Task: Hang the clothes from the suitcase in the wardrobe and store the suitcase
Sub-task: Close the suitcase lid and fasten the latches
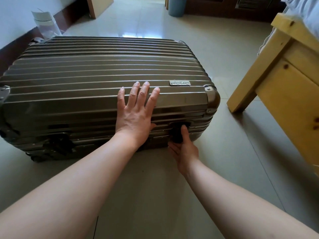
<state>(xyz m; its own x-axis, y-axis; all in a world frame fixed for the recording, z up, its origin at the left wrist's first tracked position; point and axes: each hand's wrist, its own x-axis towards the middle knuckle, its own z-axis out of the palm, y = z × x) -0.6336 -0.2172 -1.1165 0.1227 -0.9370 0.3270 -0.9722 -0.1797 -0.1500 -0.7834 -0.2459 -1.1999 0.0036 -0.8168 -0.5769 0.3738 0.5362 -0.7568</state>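
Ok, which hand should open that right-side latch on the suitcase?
The right hand. Its thumb and fingers are already on the dark latch near the corner, while the left hand lies flat on the suitcase lid, steadying it.

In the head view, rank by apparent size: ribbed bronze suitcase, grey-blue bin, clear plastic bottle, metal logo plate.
1. Ribbed bronze hard-shell suitcase
2. Clear plastic bottle and grey-blue round bin: alike; bin is farther and cropped, so unranked
3. Small metal logo plate
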